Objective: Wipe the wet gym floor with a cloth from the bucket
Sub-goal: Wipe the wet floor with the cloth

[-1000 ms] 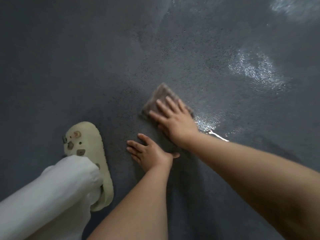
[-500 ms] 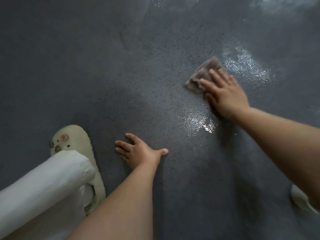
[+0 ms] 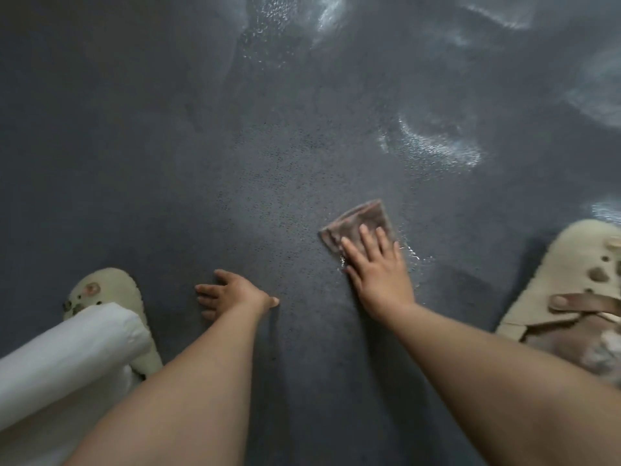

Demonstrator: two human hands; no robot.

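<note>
Mid-wipe: the right hand (image 3: 378, 267) pressed the cloth (image 3: 361, 220) flat, fingers straight, right of frame centre. The left hand (image 3: 232, 292) rested released on the floor (image 3: 168, 163). Next, likely the wet patches (image 3: 433, 142) at upper right.

right hand (image 3: 378, 269) flat on cloth (image 3: 361, 222) | left hand (image 3: 232, 294) on floor (image 3: 168, 163)

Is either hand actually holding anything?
No grip. The right hand presses flat on the near part of the cloth; the left hand rests on the bare floor.
</note>
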